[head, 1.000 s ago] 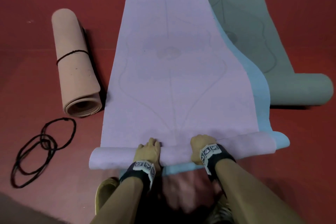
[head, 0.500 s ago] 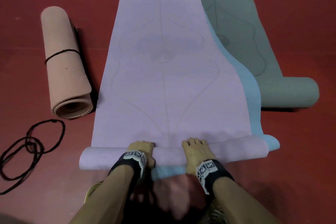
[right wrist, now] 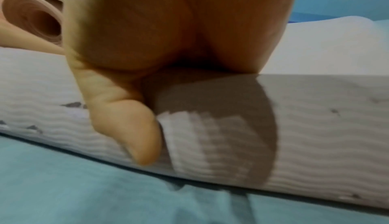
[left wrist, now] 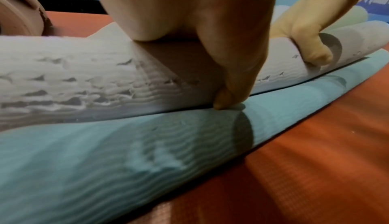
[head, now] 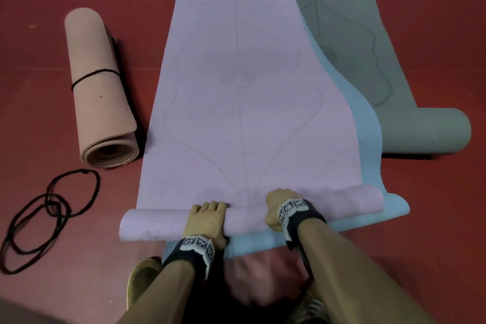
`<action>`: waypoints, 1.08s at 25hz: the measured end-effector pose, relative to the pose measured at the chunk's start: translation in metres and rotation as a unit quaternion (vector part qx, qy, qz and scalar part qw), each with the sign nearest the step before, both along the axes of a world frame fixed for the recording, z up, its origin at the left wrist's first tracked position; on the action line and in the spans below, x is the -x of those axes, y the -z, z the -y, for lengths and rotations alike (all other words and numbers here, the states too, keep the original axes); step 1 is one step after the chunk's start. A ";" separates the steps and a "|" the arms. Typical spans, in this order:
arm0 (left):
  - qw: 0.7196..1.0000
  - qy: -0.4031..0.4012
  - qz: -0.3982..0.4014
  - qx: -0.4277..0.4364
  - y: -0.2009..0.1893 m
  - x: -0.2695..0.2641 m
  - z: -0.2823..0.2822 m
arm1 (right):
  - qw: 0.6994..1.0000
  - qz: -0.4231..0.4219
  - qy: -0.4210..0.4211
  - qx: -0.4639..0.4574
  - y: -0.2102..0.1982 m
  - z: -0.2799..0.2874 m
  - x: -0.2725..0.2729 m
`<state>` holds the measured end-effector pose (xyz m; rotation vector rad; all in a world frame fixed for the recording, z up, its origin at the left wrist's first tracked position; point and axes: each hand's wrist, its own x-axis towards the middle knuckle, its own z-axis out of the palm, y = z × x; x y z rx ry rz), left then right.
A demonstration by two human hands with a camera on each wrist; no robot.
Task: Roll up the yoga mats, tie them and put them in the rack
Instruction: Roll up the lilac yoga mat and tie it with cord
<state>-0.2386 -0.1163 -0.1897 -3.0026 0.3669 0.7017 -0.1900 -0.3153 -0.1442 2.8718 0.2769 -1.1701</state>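
Lilac yoga mat (head: 236,113): flat on the blue mat (head: 368,144), near end rolled crosswise, length running away from you. Your left hand (head: 207,221) and right hand (head: 278,210) curl over the roll (head: 157,223). Risk, likely: uneven pressure cones the roll or drags the blue mat.

A red floor (head: 434,21) carries everything here; a rolled pink mat (head: 100,92), tied round with a black cord, lies at the left; loose black cord loops (head: 50,213) lie near its open end; a blue mat (head: 368,144) lies spread in the middle under a purple one; a green mat (head: 381,60), partly rolled, lies at the right.
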 end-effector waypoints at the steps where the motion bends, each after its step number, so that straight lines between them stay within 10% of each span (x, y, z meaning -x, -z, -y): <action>1: 1.000 0.000 -0.005 -0.006 -0.001 0.001 0.001 | 1.000 -0.024 0.013 -0.002 -0.002 -0.001 -0.004; 11: 0.973 -0.123 -0.177 -0.087 -0.021 -0.056 0.028 | 0.990 0.125 -0.059 0.014 0.023 0.002 0.035; 14: 0.972 -0.083 -0.220 0.004 -0.003 -0.067 0.015 | 0.989 0.142 -0.043 0.028 0.023 -0.003 0.039; 27: 0.999 0.028 -0.017 -0.037 0.006 -0.010 0.004 | 0.994 -0.101 0.031 0.000 -0.009 -0.011 -0.020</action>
